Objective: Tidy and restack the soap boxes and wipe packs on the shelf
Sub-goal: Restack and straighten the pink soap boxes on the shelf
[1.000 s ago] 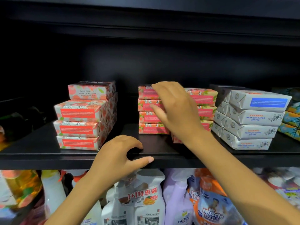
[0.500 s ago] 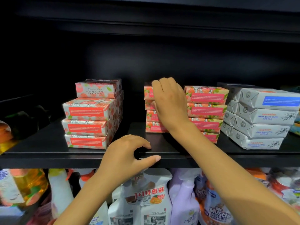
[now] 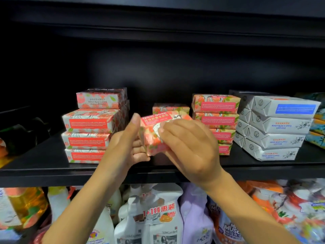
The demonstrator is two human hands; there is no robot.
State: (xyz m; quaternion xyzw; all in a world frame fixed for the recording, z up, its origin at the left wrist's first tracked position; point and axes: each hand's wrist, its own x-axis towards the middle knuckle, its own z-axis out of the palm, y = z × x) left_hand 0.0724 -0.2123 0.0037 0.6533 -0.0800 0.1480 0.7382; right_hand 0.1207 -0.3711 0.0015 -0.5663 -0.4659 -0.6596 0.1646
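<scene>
A pink pomegranate soap box (image 3: 154,132) is held tilted in front of the black shelf (image 3: 52,175), between both hands. My left hand (image 3: 126,147) grips its left end, thumb raised. My right hand (image 3: 190,147) grips its right side, fingers curled over the front. Behind it, one pink box (image 3: 170,108) tops the middle stack, mostly hidden. A taller pink stack (image 3: 216,118) stands to the right, another pink stack (image 3: 93,127) to the left. White soap boxes (image 3: 274,127) are stacked further right.
Blue-patterned packs (image 3: 316,124) sit at the far right edge of the shelf. Dark objects (image 3: 26,132) lie at the shelf's far left. Below the shelf stand spray bottles and refill pouches (image 3: 158,217). The upper shelf overhangs close above.
My right hand pulled a pink box off the middle stack toward me. My left hand rose from the shelf edge and took hold of the box's left end.
</scene>
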